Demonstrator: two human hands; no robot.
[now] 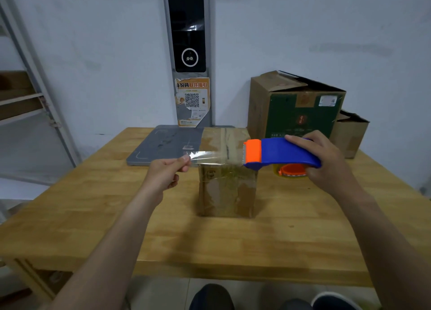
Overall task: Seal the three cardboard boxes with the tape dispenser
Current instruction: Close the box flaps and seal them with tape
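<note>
A small brown cardboard box (227, 188) stands in the middle of the wooden table (93, 216), flaps down, with old tape on it. My right hand (326, 165) grips the blue and orange tape dispenser (279, 154) just above the box's right top edge. My left hand (168, 172) pinches the free end of the clear tape (210, 157), which stretches from the dispenser leftward over the box top. A larger green-printed box (296, 104) with loose top flaps stands at the back right. Behind it a third, small brown box (349, 134) stands open.
A grey flat scale or pad (163, 146) lies at the table's back, touching the wall. A black wall panel (189, 29) with a QR poster hangs behind. A metal shelf frame (30, 76) stands to the left. My shoes (210, 298) show below the table's near edge.
</note>
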